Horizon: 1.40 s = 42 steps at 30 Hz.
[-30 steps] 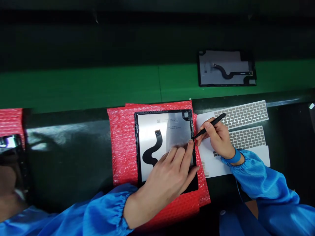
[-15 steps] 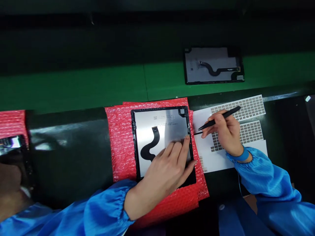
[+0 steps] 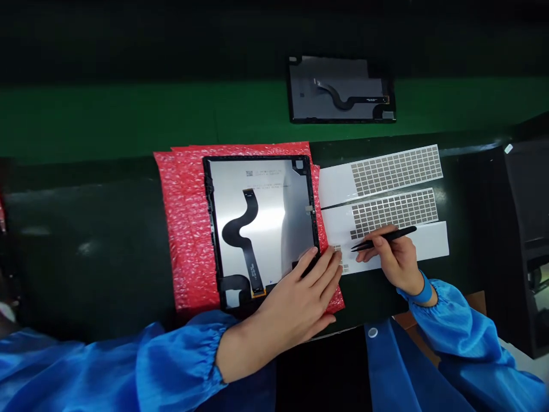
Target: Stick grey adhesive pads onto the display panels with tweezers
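A tablet display panel (image 3: 274, 223) with a black frame and a curved black ribbon cable (image 3: 234, 232) lies on red bubble wrap (image 3: 186, 229). My left hand (image 3: 295, 297) rests over the panel's lower right corner, fingers spread, their tips reaching the white sheets. Black tweezers (image 3: 392, 235) are gripped in my right hand (image 3: 394, 257), tips pointing left over a white sheet (image 3: 431, 240). Small grey rectangular stickers fill a sheet (image 3: 397, 171) above it and another (image 3: 394, 212) near my right hand. A small grey piece (image 3: 309, 210) sits on the panel's right edge.
Behind the work, a second display panel (image 3: 338, 86) with a ribbon cable lies on the green mat (image 3: 128, 114). Part of a person's hand (image 3: 6, 326) shows at the far left edge. Dark equipment (image 3: 529, 229) stands at the right.
The view has shifted, moving the scene up and left. My left hand has slid down from the panel's right edge, uncovering more cable. The tweezers have moved down from the panel's side toward the lower sheet.
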Each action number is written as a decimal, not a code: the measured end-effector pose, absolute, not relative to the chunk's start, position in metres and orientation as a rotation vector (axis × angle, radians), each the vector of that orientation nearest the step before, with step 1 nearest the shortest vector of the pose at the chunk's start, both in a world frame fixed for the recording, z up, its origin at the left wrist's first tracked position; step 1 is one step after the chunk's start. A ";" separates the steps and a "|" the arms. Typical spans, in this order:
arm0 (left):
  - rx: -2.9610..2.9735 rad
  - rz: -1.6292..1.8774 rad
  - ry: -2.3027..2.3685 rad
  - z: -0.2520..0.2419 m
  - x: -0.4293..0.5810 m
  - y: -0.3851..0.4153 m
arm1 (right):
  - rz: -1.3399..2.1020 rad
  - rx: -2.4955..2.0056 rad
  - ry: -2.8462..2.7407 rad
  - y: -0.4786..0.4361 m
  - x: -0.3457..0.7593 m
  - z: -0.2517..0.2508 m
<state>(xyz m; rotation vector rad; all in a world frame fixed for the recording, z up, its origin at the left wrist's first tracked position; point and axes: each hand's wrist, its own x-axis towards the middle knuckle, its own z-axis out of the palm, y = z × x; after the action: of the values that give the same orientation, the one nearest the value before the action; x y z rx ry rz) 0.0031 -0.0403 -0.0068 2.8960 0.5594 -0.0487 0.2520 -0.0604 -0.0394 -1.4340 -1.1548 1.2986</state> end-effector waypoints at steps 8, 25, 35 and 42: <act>2.891 -0.092 0.564 -0.008 0.003 -0.039 | 1.273 -1.591 -1.317 -0.088 0.245 -0.039; 2.906 -0.028 0.532 -0.009 0.003 -0.036 | 1.324 -1.665 -1.218 -0.082 0.245 -0.040; 2.880 0.226 0.561 0.012 -0.008 -0.031 | 1.269 -1.602 -0.933 -0.058 0.238 -0.014; 2.859 0.313 1.011 0.034 -0.049 -0.002 | 1.178 -1.390 -1.013 0.022 0.161 0.022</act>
<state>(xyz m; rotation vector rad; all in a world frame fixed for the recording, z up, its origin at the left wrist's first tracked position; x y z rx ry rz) -0.0491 -0.0018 0.0338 2.8592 1.0110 0.3127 0.1613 0.0217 0.0221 -1.3897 -1.0131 1.1777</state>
